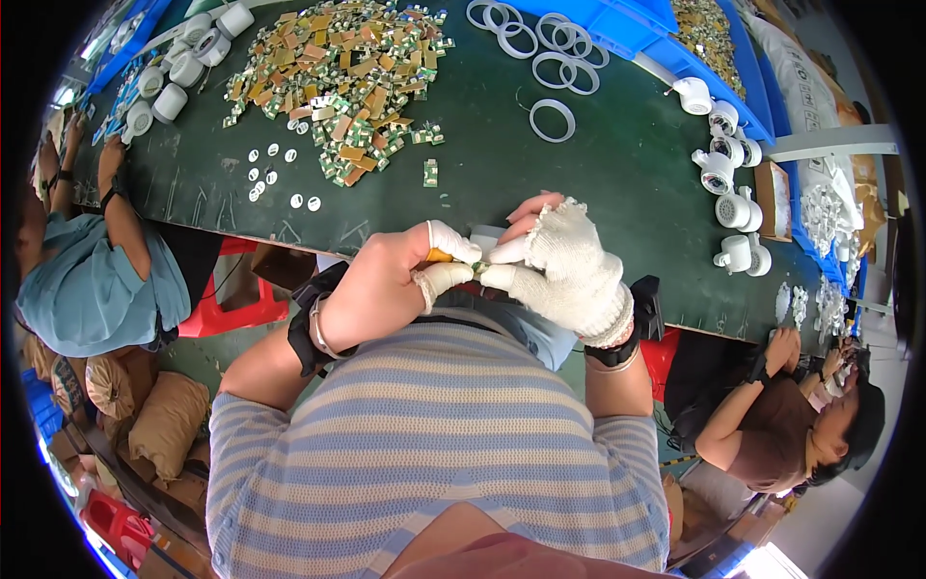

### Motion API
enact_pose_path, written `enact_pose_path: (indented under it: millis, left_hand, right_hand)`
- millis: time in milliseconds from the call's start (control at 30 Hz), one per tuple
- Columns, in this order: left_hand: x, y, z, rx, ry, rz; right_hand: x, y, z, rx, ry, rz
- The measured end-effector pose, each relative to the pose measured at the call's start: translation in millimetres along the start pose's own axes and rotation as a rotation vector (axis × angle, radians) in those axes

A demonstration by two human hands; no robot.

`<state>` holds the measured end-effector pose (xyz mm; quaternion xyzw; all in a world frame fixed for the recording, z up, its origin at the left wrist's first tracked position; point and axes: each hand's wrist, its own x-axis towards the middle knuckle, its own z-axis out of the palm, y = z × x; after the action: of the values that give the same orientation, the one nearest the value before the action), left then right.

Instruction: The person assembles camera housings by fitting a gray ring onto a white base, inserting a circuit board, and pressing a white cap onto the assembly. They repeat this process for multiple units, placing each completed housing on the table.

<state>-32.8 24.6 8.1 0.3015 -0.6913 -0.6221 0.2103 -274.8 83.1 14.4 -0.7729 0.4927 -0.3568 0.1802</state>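
My left hand, with white covers on its thumb and a finger, is closed in a pinch over the near table edge. My right hand wears a white knitted glove with bare fingertips on some fingers and pinches from the other side. Their tips meet around a small green piece, mostly covered by the fingers. An orange bit shows under my left fingers; whether it belongs to the green piece I cannot tell. Just behind the fingertips is a pale grey-white part, partly hidden.
A heap of small green and tan circuit boards lies ahead on the dark green table, with white discs beside it. Translucent rings lie farther right. White lamp-like housings line the right side. Co-workers sit left and right.
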Motion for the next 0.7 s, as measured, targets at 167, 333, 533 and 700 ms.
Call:
enact_pose_path:
  millis: [167, 333, 533, 700]
  left_hand:
    - [-4.9, -2.7, 3.6, 0.24, 0.056, 0.128]
    - [-2.7, -7.4, 0.6, 0.202, 0.043, 0.122]
    - [-22.1, 24.4, -90.5, 0.417, 0.412, 0.005]
    - [-25.0, 25.7, -221.7, 0.49, 0.833, 0.084]
  right_hand:
    - [4.0, 3.2, 7.1, 0.077, -0.004, -0.062]
    - [8.2, -7.6, 10.2, -0.003, -0.036, -0.007]
    - [5.8, -24.6, 7.3, 0.051, 0.15, 0.209]
    - [-11.4, -11.4, 6.9, 0.158, 0.201, 0.27]
